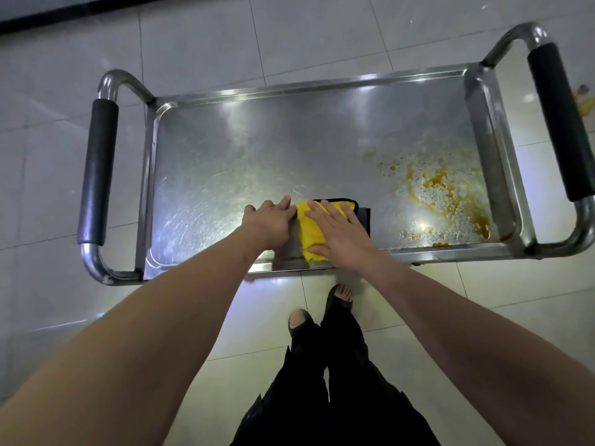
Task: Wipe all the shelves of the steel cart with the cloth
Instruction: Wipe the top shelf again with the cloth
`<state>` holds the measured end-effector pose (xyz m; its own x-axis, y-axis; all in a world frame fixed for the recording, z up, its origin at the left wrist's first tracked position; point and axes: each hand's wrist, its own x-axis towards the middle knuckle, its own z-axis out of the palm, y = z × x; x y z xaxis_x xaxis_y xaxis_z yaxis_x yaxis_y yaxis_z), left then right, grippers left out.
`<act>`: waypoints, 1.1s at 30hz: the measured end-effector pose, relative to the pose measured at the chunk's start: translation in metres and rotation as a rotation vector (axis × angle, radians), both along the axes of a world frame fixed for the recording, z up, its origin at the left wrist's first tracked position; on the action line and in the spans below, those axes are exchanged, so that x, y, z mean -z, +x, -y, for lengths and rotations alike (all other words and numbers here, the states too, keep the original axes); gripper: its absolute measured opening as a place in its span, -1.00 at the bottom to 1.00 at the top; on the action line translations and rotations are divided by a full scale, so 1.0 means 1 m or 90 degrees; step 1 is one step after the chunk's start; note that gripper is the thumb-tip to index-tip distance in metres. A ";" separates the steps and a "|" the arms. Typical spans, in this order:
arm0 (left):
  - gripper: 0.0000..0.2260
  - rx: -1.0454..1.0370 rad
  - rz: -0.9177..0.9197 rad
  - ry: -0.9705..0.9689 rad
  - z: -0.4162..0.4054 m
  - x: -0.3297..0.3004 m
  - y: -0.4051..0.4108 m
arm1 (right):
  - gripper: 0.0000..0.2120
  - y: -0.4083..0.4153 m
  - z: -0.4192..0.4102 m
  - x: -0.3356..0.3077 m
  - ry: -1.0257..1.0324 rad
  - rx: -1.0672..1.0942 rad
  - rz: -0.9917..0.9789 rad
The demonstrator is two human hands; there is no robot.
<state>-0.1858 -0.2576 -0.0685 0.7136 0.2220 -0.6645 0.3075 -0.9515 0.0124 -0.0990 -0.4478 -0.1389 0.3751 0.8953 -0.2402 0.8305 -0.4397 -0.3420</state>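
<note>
Steel cart (325, 88) stands on pale floor tiles (199, 37), top shelf rimmed, with a black-padded tube handle at its left end (96, 175) and at its right end (560, 120). Folded yellow cloth (310, 231) with a dark edge lies on the shelf at the middle of the near edge, both hands on it or touching it. Orange-brown spill (447, 194) smeared over the shelf's right part, reaching the near right corner; left part shows faint swirl marks.
</note>
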 end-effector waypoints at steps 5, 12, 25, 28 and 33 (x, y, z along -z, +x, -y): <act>-0.40 0.001 -0.009 -0.002 -0.003 -0.002 0.001 | -0.22 0.016 0.030 0.000 0.009 0.015 -0.004; -0.41 -0.001 -0.010 -0.012 -0.003 0.000 0.000 | -0.14 0.033 0.046 0.001 0.000 0.008 -0.012; -0.47 -0.009 -0.014 0.028 0.004 0.007 -0.001 | -0.16 -0.014 0.004 0.015 -0.011 0.020 0.061; -0.47 -0.005 -0.012 0.054 0.008 0.006 0.001 | -0.18 -0.004 0.016 0.014 0.001 0.005 0.055; -0.56 -0.008 -0.026 0.125 0.023 -0.001 0.013 | -0.20 0.026 0.054 0.014 0.000 -0.003 0.058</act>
